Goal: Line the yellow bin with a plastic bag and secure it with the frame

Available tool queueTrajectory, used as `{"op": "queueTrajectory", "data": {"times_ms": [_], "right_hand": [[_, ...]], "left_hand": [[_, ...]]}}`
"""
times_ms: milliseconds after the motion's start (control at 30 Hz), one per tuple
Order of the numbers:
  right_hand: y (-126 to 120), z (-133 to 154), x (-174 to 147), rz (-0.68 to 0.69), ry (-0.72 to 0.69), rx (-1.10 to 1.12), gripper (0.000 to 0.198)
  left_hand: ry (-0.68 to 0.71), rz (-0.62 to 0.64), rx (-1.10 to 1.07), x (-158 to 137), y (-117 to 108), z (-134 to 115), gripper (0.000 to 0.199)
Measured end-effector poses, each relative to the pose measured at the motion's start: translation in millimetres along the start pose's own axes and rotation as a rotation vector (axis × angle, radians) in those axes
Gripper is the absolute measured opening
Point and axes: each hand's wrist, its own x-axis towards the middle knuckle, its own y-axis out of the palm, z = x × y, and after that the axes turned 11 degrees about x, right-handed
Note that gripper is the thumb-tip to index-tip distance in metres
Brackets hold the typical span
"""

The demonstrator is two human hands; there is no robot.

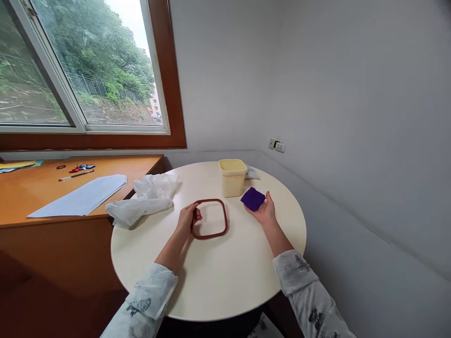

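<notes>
My left hand (188, 218) is closed on the left side of a reddish-brown square frame with rounded corners (226, 217), which looks like an embroidery hoop. The table top shows through its open middle. Farther right, my right hand (265, 211) is turned palm up, its thumb raised. On its palm and fingers lies a folded purple cloth square (252, 199), which covers most of the fingers. Just behind the cloth stands a cream plastic bin (232, 183) with an open top.
A round white table (225, 281) holds everything near me. On its left lies a crumpled clear plastic bag (144, 204); another small packet (252, 172) sits behind the bin. The wooden desk (141, 164) at left carries papers (81, 195), a pen (76, 175) and small items. Walls border the right.
</notes>
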Motion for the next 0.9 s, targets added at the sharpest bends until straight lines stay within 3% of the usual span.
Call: {"op": "queueTrajectory", "data": {"times_ms": [167,267,433,600,900], "right_hand": [[-8,6,13,-0.060,-0.076,-0.119,0.011],[-17,7,25,-0.168,-0.142,-0.203,0.005],[-37,13,37,-0.326,-0.337,-0.432,0.016],[-48,23,35,-0.382,-0.523,-0.753,0.024],[-33,22,13,-0.481,-0.712,-1.146,0.052]], "left_hand": [[-0.012,0.006,0.008,1,2,0,0.020],[-0.015,0.009,0.014,2,2,1,0.020],[-0.014,0.010,0.025,2,1,2,0.020],[-0.013,0.012,0.031,0,3,0,0.024],[-0.002,0.016,0.036,-3,3,-1,0.026]]}}
